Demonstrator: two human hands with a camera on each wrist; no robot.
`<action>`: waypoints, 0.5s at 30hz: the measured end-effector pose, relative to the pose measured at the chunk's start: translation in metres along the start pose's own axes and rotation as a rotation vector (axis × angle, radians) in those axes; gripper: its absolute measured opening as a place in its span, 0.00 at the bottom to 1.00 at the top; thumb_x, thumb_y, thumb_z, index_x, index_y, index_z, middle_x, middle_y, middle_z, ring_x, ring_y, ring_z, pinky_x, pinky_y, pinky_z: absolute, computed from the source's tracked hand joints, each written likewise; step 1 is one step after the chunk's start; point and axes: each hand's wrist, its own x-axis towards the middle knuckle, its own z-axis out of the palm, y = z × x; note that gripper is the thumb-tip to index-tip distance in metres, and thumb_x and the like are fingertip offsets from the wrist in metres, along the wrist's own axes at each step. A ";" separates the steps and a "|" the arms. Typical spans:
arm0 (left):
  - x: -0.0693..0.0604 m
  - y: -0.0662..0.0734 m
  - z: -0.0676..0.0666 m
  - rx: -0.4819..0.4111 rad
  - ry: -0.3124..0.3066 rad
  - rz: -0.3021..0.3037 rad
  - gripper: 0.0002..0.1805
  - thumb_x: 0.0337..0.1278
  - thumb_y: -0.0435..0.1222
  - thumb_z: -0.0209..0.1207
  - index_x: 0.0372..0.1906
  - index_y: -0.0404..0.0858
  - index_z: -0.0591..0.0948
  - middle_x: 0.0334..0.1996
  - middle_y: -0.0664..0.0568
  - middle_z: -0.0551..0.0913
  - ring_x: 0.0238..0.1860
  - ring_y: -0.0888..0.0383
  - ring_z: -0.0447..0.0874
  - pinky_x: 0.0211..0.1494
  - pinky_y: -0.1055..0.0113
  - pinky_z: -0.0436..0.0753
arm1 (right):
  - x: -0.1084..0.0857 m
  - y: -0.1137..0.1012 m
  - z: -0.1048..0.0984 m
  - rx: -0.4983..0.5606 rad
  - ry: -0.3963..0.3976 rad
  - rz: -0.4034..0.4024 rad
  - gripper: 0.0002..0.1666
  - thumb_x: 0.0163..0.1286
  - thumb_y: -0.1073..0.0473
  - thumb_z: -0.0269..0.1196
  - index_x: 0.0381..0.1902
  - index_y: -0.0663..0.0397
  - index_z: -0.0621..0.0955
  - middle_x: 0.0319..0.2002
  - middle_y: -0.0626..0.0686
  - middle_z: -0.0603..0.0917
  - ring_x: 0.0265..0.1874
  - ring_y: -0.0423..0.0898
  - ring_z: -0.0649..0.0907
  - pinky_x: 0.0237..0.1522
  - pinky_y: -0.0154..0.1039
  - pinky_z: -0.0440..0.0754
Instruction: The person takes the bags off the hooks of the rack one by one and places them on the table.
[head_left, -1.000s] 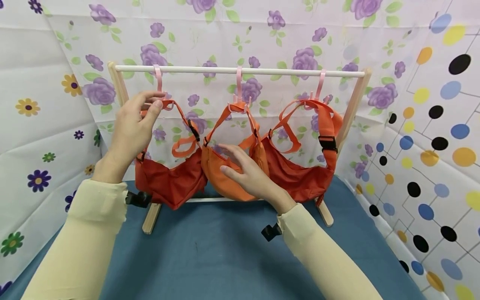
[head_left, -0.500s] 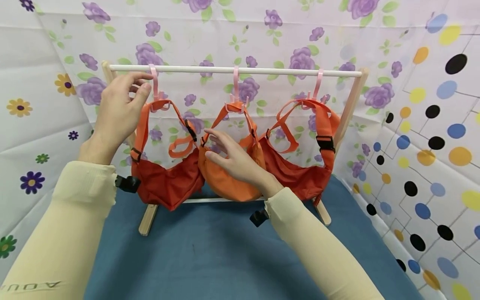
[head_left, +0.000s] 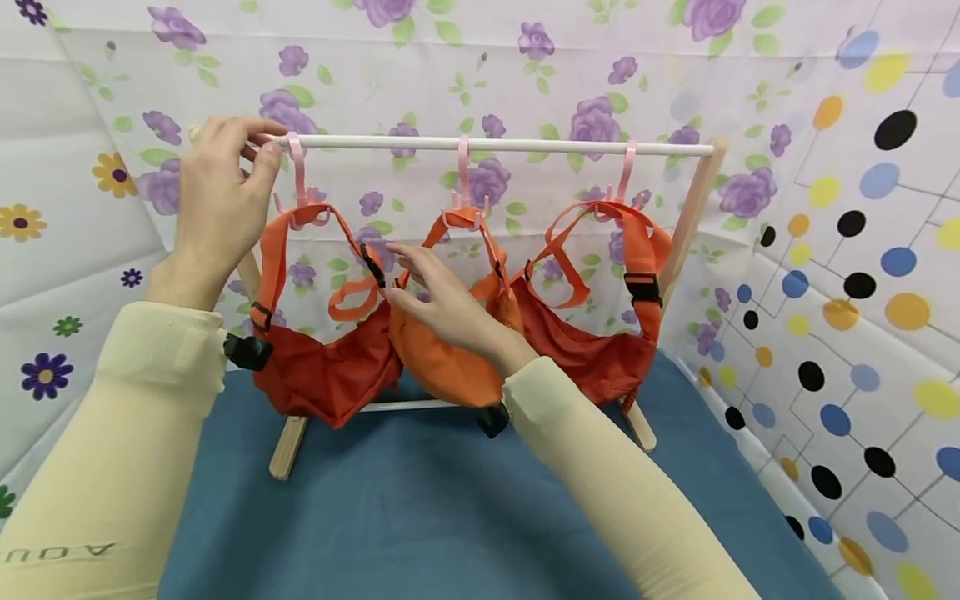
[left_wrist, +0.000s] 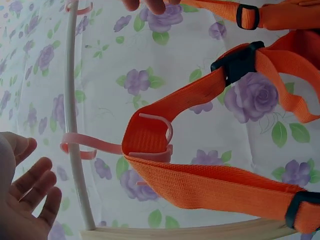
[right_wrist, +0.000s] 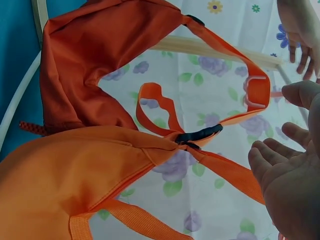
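Red left bag, orange middle bag and red right bag hang by straps from pink hooks on a white rail, the relaxed left hand at its left end, contact unclear, the right hand, fingers loosely extended, before the middle bag.

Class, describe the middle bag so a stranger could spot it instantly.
Find the white rail with its pink hooks. On the central one hangs the middle bag, partly behind the right hand. Its body is orange; the red bags on either side are darker.
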 end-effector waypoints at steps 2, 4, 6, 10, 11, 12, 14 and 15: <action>0.005 0.000 0.001 0.012 -0.009 -0.003 0.20 0.79 0.40 0.50 0.62 0.37 0.84 0.53 0.46 0.80 0.54 0.58 0.74 0.58 0.67 0.69 | 0.002 0.000 0.000 0.000 0.004 -0.006 0.37 0.82 0.51 0.58 0.82 0.40 0.59 0.80 0.47 0.60 0.78 0.45 0.63 0.74 0.45 0.68; 0.009 0.000 0.002 0.024 -0.042 -0.015 0.21 0.79 0.40 0.49 0.65 0.37 0.82 0.59 0.43 0.79 0.63 0.50 0.73 0.68 0.60 0.65 | 0.004 -0.001 -0.001 0.002 0.006 -0.004 0.37 0.82 0.52 0.58 0.82 0.39 0.59 0.80 0.47 0.59 0.79 0.46 0.62 0.74 0.45 0.68; 0.013 -0.001 0.003 0.038 -0.085 -0.029 0.22 0.80 0.41 0.49 0.68 0.38 0.80 0.65 0.41 0.76 0.69 0.45 0.69 0.74 0.53 0.62 | 0.006 -0.002 -0.002 0.000 0.007 0.000 0.37 0.82 0.53 0.58 0.83 0.40 0.59 0.80 0.47 0.59 0.79 0.46 0.61 0.75 0.45 0.66; 0.018 -0.003 0.006 0.060 -0.154 -0.027 0.25 0.81 0.43 0.48 0.74 0.40 0.74 0.71 0.42 0.72 0.73 0.44 0.66 0.79 0.49 0.56 | 0.009 -0.005 -0.003 -0.019 0.002 0.004 0.38 0.82 0.53 0.58 0.83 0.43 0.58 0.80 0.47 0.58 0.79 0.44 0.61 0.76 0.38 0.61; 0.019 -0.004 0.007 0.066 -0.173 -0.022 0.26 0.82 0.44 0.48 0.75 0.40 0.73 0.73 0.43 0.71 0.74 0.44 0.66 0.80 0.48 0.53 | 0.009 -0.005 -0.003 -0.023 -0.001 0.005 0.38 0.82 0.52 0.58 0.83 0.44 0.58 0.80 0.47 0.58 0.79 0.44 0.61 0.77 0.37 0.61; 0.021 -0.005 0.007 0.075 -0.198 -0.022 0.27 0.82 0.44 0.47 0.77 0.40 0.70 0.74 0.42 0.69 0.75 0.43 0.65 0.81 0.47 0.51 | 0.009 -0.004 -0.004 -0.029 -0.003 0.005 0.38 0.82 0.52 0.58 0.83 0.45 0.58 0.80 0.47 0.58 0.79 0.44 0.61 0.77 0.37 0.60; 0.023 -0.006 0.008 0.098 -0.251 -0.016 0.29 0.83 0.45 0.46 0.79 0.39 0.67 0.76 0.40 0.67 0.77 0.41 0.62 0.82 0.46 0.47 | 0.009 -0.003 -0.005 -0.032 -0.005 0.014 0.38 0.82 0.52 0.58 0.83 0.44 0.58 0.80 0.46 0.58 0.79 0.44 0.61 0.76 0.35 0.60; 0.025 -0.007 0.009 0.113 -0.272 -0.010 0.29 0.83 0.46 0.46 0.80 0.38 0.65 0.76 0.38 0.67 0.78 0.40 0.61 0.82 0.46 0.46 | 0.009 -0.003 -0.005 -0.034 -0.006 0.015 0.38 0.82 0.52 0.58 0.83 0.45 0.57 0.80 0.46 0.58 0.79 0.44 0.60 0.76 0.35 0.59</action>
